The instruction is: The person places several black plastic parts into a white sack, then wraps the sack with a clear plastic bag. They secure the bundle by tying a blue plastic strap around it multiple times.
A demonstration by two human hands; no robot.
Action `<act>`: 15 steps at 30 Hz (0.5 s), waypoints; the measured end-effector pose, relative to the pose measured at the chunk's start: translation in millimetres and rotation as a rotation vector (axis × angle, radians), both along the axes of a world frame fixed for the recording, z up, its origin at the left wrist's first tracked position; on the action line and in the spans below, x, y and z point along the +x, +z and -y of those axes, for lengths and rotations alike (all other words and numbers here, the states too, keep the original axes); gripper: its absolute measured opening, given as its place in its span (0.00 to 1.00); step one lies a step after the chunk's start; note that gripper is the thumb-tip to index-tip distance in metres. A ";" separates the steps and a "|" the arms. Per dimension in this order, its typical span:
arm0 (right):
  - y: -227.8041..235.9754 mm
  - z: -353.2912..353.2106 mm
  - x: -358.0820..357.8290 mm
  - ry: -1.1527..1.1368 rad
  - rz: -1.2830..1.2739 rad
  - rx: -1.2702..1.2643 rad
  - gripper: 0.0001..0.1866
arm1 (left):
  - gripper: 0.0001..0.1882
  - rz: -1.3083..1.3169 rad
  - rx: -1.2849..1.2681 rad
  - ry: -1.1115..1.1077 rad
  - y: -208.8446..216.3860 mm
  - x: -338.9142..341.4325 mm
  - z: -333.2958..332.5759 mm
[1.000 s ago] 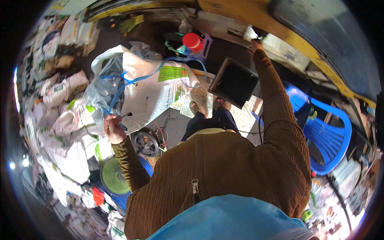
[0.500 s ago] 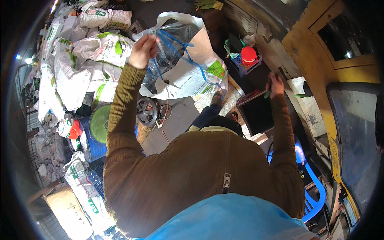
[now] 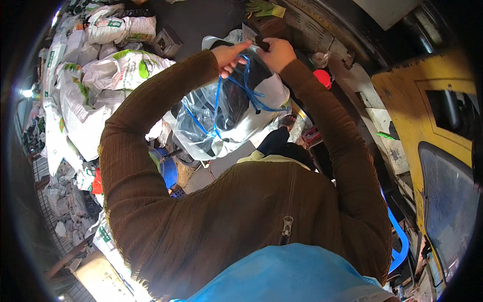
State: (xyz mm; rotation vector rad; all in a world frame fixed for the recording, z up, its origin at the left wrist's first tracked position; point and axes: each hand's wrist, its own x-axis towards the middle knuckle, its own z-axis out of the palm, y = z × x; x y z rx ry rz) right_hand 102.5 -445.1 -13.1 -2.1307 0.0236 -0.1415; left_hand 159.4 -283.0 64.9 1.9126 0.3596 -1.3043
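Observation:
A large white sack (image 3: 278,93) with a clear plastic liner (image 3: 205,106) stands in front of me, with dark contents showing through. My left hand (image 3: 230,56) is above its mouth, fingers closed on a blue cord (image 3: 217,103) that trails across the liner in loose lengths. Close beside it, my right hand (image 3: 279,55) pinches a small dark piece (image 3: 260,43) at the sack's far rim. What this piece is, I cannot tell. A small pale, see-through flap (image 3: 248,33) sticks up between the two hands.
Filled white sacks (image 3: 128,70) are piled along the left. To the right are a red lid (image 3: 322,78), a yellow metal machine frame (image 3: 407,80) and a blue plastic chair (image 3: 401,241). Green gloves (image 3: 265,8) lie at the far side.
My right hand has come from the right side over to the sack's far rim. The left hand has moved right, beside it, with the blue cord. The liner now bulges nearer me.

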 end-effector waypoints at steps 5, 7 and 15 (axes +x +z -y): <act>-7.4 -21.3 -13.0 0.047 0.315 0.119 0.10 | 0.24 -0.075 -0.108 -0.023 -22.2 7.9 2.9; -9.1 -21.4 -14.4 0.092 0.377 0.092 0.10 | 0.16 -0.017 -0.144 0.003 -29.7 7.4 1.1; -16.9 42.1 17.5 0.218 -0.384 0.157 0.18 | 0.11 0.203 -0.187 0.089 -44.5 -5.3 -11.1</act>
